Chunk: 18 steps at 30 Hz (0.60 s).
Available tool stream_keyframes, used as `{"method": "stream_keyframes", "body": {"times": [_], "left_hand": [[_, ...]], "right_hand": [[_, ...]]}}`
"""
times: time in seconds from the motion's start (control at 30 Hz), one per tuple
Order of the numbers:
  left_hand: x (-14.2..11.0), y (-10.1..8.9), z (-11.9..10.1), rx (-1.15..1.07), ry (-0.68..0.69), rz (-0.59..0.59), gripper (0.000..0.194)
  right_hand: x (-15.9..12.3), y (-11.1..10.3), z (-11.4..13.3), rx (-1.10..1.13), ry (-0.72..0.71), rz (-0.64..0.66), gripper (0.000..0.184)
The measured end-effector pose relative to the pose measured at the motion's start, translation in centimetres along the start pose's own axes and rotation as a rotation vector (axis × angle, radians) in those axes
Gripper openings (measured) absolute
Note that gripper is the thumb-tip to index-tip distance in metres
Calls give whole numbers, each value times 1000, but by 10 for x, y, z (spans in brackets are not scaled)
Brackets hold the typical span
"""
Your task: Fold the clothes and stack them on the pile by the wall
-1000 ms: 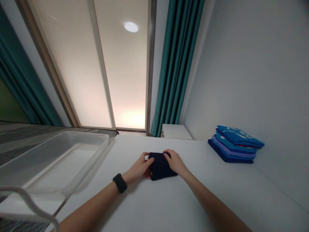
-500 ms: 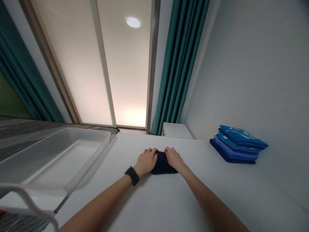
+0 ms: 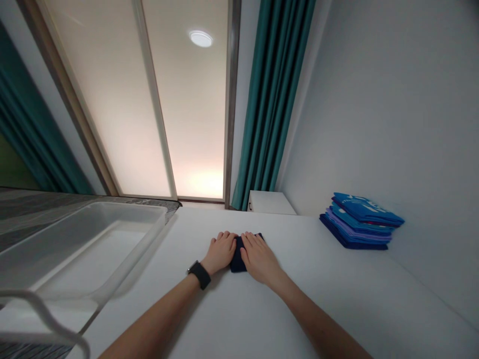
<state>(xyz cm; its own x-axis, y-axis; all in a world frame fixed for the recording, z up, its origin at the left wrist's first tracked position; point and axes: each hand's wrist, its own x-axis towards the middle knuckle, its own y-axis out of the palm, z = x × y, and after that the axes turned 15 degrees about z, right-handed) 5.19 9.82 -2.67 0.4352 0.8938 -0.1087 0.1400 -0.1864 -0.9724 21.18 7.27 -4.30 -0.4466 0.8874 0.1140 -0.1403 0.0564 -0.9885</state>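
Note:
A small folded dark navy cloth [image 3: 238, 258] lies flat on the white table [image 3: 239, 314], partly covered by my hands. My right hand [image 3: 259, 257] rests palm down over its right part, fingers stretched forward. At the cloth's left edge lies my left hand [image 3: 220, 252], fingers extended and touching the fabric; a black watch is on that wrist. To the right, near the wall, sits a stack of folded cloths [image 3: 359, 222] in blue, purple and navy, with white print on the top one.
On the left stands a translucent white plastic bin [image 3: 130, 259], with a grey curved bar [image 3: 47, 311] in front of it. Beyond the table's far edge are a small white cabinet [image 3: 272, 202], a teal curtain [image 3: 273, 99] and frosted glass doors [image 3: 190, 119]. A wall [image 3: 392, 109] borders the right side.
My right hand has moved left and now lies flat over the cloth instead of gripping its right edge. My left hand stays at the left edge. The view has shifted slightly.

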Motion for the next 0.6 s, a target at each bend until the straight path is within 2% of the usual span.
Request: {"method": "stream_keyframes", "body": {"times": [0.17,0.27,0.37,0.5,0.6], "left_hand": [[5,3,19,-230,112,-67,39],[4,-3,34,-431,171,-157,42],[-2,-13,38,-518,217,-239,41],[-14,-19,19,-387,379,-230,31],[-22,-18,2,-182,377,-192,21]], "right_hand": [[1,0,-1,-14,2,27,50],[0,-1,-3,-16,-1,31,50],[-1,1,-2,-13,-5,15,50],[0,0,-1,33,-21,21,52],[0,-3,-13,147,-37,63,50]]}}
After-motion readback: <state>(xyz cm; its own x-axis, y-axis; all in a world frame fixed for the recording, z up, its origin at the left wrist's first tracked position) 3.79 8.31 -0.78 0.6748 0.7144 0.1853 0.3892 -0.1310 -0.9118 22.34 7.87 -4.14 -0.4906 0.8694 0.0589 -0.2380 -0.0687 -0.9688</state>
